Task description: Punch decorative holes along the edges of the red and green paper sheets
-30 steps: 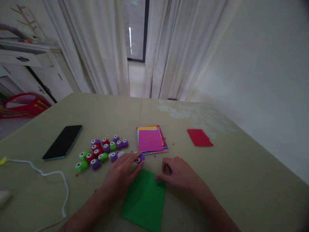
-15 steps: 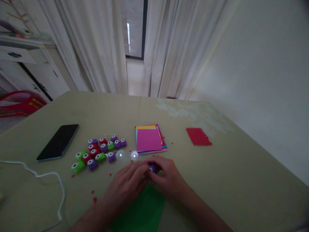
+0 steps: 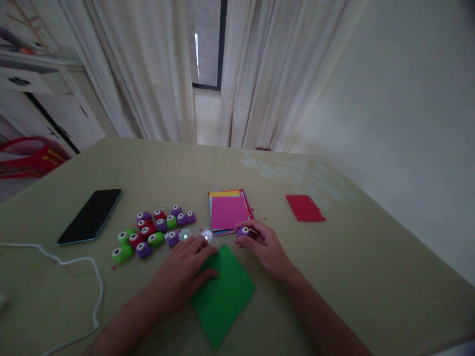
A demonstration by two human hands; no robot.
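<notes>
From head height we look forward and down over the table (image 3: 371, 262), close above our left hand (image 3: 187, 267) at seven o'clock and right hand (image 3: 266, 249) at five, with curtains (image 3: 252, 74) farther off at twelve and wall (image 3: 389, 74) at two.

I have dim, greyish, low-contrast light, one bright streak in the window pane (image 3: 208, 44), a small glint on a pale disc (image 3: 207, 236), soft shadow on the tabletop (image 3: 334, 277) near my hands (image 3: 183, 269), softened detail, wide-angle stretching and a darkened upper-right corner.
</notes>
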